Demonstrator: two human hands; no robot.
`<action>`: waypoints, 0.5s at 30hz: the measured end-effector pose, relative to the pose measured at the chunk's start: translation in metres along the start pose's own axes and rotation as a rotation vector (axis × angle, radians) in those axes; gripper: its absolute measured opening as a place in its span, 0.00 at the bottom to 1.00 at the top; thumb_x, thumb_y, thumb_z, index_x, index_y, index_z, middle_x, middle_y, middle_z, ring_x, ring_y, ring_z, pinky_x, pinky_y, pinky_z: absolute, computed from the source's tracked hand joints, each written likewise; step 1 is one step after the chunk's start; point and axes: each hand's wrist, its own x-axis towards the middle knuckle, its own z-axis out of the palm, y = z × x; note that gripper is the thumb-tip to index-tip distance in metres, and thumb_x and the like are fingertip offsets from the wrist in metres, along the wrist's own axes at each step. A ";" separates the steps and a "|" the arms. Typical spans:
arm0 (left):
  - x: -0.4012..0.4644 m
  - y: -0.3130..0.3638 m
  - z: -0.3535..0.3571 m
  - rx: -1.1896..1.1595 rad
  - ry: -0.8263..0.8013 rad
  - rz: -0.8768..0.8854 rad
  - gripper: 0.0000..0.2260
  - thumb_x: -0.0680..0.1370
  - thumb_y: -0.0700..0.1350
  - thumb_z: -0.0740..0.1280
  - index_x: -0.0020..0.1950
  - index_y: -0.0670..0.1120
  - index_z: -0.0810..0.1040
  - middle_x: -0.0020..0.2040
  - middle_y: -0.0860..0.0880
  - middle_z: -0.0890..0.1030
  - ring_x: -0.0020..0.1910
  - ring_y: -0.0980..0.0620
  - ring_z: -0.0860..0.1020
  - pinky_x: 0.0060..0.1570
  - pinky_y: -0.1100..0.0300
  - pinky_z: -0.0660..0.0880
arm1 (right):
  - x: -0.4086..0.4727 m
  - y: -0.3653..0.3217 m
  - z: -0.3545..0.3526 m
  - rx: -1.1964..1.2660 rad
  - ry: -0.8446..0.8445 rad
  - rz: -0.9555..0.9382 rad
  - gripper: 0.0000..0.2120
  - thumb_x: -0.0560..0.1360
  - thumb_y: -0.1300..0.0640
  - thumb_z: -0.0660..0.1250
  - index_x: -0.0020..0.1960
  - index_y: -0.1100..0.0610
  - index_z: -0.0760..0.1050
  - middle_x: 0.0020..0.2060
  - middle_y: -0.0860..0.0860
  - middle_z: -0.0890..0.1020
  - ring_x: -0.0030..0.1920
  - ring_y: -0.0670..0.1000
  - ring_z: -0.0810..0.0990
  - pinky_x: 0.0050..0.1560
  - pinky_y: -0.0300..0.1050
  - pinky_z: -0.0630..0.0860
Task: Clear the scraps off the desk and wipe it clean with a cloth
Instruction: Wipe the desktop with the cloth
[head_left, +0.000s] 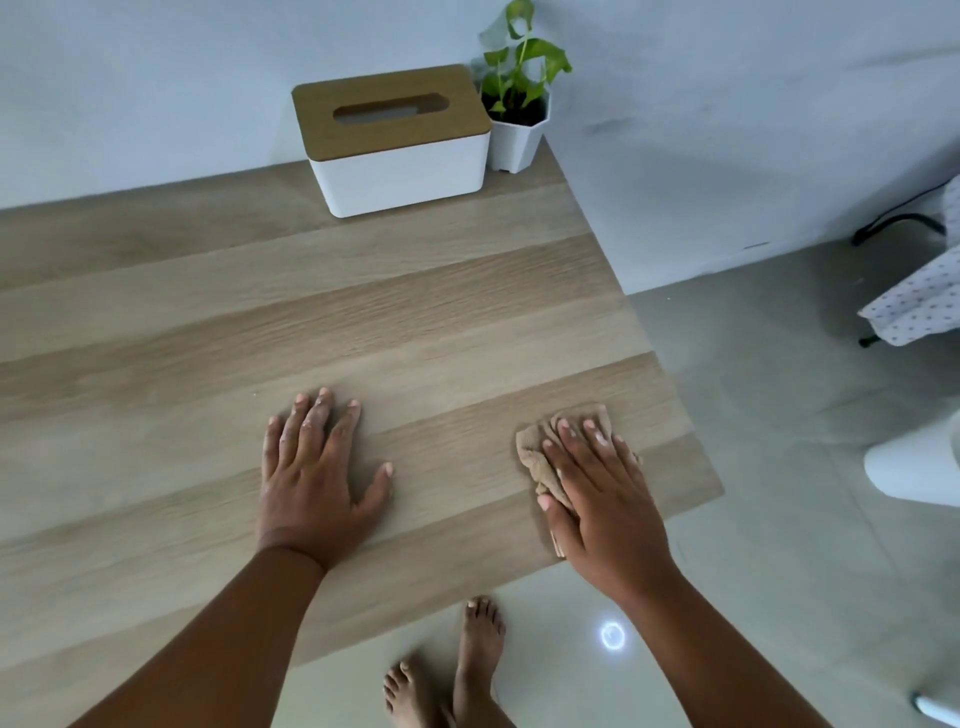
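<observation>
Fig.: head view, looking down at desk (156, 322) w/ pale wood-grain top; near edge runs diagonally across lower frame. Nearest: two bare feet (457, 670) on glossy grey floor (779, 467) just below desk edge, w/ a bright ring-shaped light reflection (612, 635) beside them. Both forearms reach up from bottom of frame. Left hand (311, 478) lies flat, palm down, on bare desktop, fingers spread wide, holding nothing. Right hand (597, 499) presses flat, palm down, fingers extended, on a crumpled tan cloth (535, 447); cloth sits near desk's near-right corner, bunched under palm & fingers, showing along hand's thumb side & past fingertips. Hands are well apart, approx. level w/ each other. Mid desktop betw. hands & back edge shows only wood grain. Far: white tissue box (400, 171) w/ wooden slotted lid stands at back of desk, near the wall (156, 78); just beside it, at far-right corner, a small green plant in white faceted pot (517, 137). Right margin, off desk: patterned fabric (919, 296) over a dark frame, & a white rounded object (914, 462), partly cut off; cannot tell what it is.
</observation>
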 end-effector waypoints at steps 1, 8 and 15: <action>0.000 0.000 -0.001 -0.002 -0.002 -0.003 0.36 0.74 0.64 0.61 0.78 0.47 0.69 0.80 0.42 0.63 0.82 0.43 0.55 0.79 0.39 0.52 | -0.005 0.008 -0.004 0.005 0.010 0.046 0.27 0.80 0.47 0.63 0.77 0.53 0.69 0.80 0.50 0.64 0.81 0.55 0.58 0.76 0.64 0.62; 0.000 -0.002 0.002 -0.010 0.020 0.007 0.36 0.74 0.65 0.61 0.77 0.47 0.70 0.79 0.42 0.65 0.82 0.42 0.57 0.79 0.39 0.52 | 0.033 0.018 -0.015 -0.008 0.026 0.305 0.30 0.79 0.43 0.55 0.77 0.55 0.70 0.79 0.53 0.66 0.80 0.59 0.61 0.77 0.63 0.60; -0.001 -0.002 0.001 -0.015 0.007 -0.001 0.36 0.74 0.66 0.59 0.78 0.48 0.69 0.80 0.43 0.63 0.82 0.43 0.55 0.80 0.40 0.50 | 0.072 -0.049 0.009 0.011 -0.027 0.256 0.29 0.81 0.43 0.58 0.79 0.51 0.65 0.81 0.52 0.61 0.82 0.59 0.55 0.79 0.64 0.54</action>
